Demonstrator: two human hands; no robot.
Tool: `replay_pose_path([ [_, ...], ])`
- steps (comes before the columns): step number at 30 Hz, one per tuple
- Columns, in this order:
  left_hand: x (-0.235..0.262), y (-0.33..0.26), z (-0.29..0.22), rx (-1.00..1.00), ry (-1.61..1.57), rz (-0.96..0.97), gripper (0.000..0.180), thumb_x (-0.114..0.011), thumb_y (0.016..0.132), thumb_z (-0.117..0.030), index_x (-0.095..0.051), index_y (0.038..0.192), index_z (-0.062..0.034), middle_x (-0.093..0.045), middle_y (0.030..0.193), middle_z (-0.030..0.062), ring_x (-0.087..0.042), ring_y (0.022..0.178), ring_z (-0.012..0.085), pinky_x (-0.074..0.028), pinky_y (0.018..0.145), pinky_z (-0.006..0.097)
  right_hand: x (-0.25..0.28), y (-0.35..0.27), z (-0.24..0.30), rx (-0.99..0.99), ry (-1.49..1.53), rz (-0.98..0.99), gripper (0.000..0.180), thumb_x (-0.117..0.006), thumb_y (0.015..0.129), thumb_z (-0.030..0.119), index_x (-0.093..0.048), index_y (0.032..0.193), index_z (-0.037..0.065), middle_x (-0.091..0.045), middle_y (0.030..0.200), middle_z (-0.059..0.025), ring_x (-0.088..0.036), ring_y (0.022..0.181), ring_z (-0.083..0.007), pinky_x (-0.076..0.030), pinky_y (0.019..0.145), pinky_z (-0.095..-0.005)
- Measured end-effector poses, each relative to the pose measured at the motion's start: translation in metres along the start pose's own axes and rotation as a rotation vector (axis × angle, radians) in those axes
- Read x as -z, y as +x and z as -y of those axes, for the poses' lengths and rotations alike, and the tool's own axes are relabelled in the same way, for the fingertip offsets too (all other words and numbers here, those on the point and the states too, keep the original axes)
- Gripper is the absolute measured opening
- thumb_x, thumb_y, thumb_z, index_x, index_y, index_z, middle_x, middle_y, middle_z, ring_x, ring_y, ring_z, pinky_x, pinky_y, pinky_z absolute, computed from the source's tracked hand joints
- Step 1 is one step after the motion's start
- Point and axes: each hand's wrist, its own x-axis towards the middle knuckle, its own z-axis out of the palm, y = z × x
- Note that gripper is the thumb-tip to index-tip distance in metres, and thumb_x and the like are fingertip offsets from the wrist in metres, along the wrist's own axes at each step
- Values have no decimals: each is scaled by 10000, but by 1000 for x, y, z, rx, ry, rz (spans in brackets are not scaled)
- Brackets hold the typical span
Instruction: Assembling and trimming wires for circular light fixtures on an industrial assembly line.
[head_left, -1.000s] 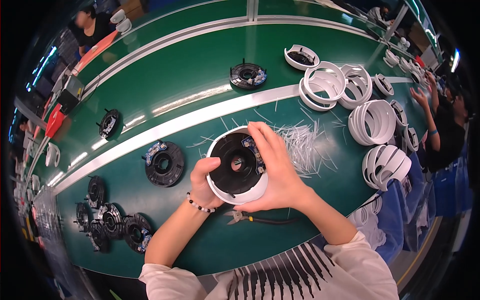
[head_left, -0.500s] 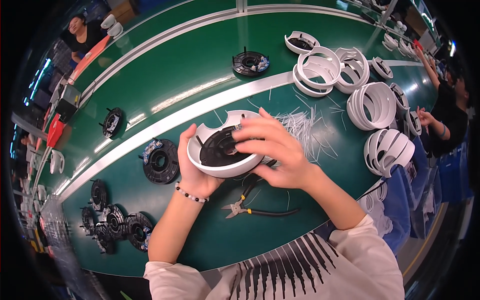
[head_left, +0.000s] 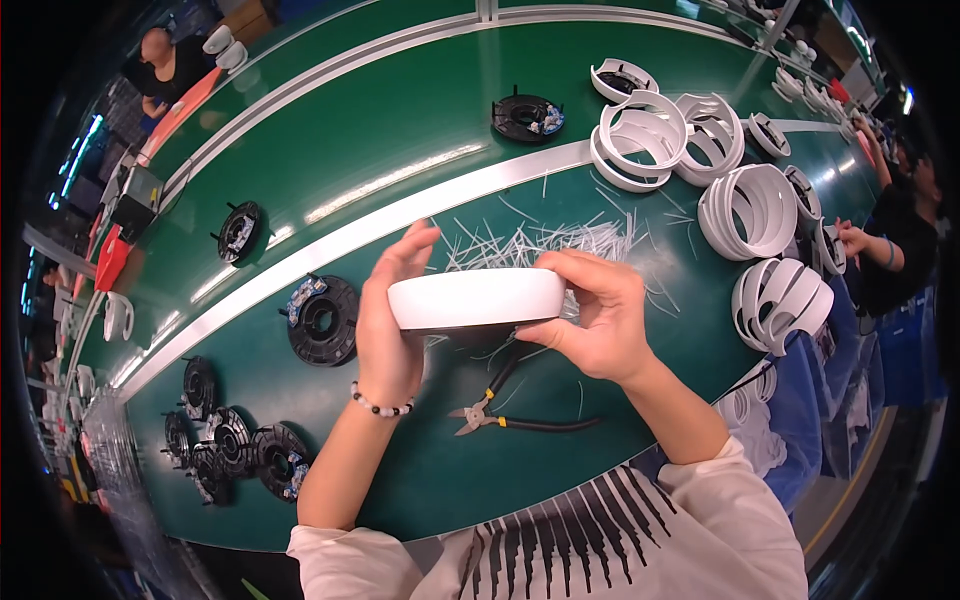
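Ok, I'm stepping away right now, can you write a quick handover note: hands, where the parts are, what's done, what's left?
Left hand grips the left side of the white round housing; right hand grips its right side. The housing is held edge-on above the green table, off the surface.
Side cutters lie on the table under the hands; a scatter of white cable ties lies behind.
Black disc parts sit to the left, white rings stacked to the right.
Done: a dark part shows beneath the housing's lower edge; whether it is seated cannot be told.
Left: housing not yet set down.
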Motion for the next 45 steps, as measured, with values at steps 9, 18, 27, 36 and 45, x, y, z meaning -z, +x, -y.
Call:
replay_pose_path([
  [9, 11, -6, -10, -598, 509, 227, 548, -704, 690, -289, -443, 1053, 29, -546, 911, 98, -535, 807, 140, -424, 698, 231, 2, -6, -13, -131, 531, -81, 491, -707, 625, -46, -500, 1070, -77, -564, 977, -110, -553, 889, -162, -451, 816, -293],
  [18, 3, -18, -13, -616, 468, 195, 429, -744, 600, -120, -498, 921, 24, -593, 841, 132, -588, 747, 163, -459, 680, 245, 2, -12, -15, -131, 504, -32, 448, -683, 632, -72, -513, 1047, -56, -558, 951, -76, -537, 907, -146, -427, 844, -288],
  [27, -1, -13, -21, -375, 416, 281, 391, -732, 636, -106, -482, 914, 6, -576, 781, 68, -562, 724, 108, -444, 628, 213, 9, -18, -21, -260, 474, -23, 494, -683, 644, -44, -484, 1096, -48, -547, 1014, -94, -536, 942, -161, -416, 868, -301],
  [36, -12, 92, -29, -741, 1241, 218, 289, -650, 645, -111, -499, 881, -38, -572, 814, 129, -532, 827, 318, -334, 892, 474, 95, 47, -53, 156, -1114, -247, 452, -698, 609, 97, -529, 1019, 10, -525, 1069, -138, -496, 993, -280, -396, 834, -352],
  [45, 17, 188, 71, -852, 1584, 211, 324, -601, 668, -38, -474, 962, -83, -536, 1033, 78, -483, 1044, 233, -235, 947, 572, 131, 39, -97, -209, -1336, -205, 153, -632, 634, 29, -622, 784, 54, -614, 842, -85, -486, 1029, -301, -240, 931, -560],
])
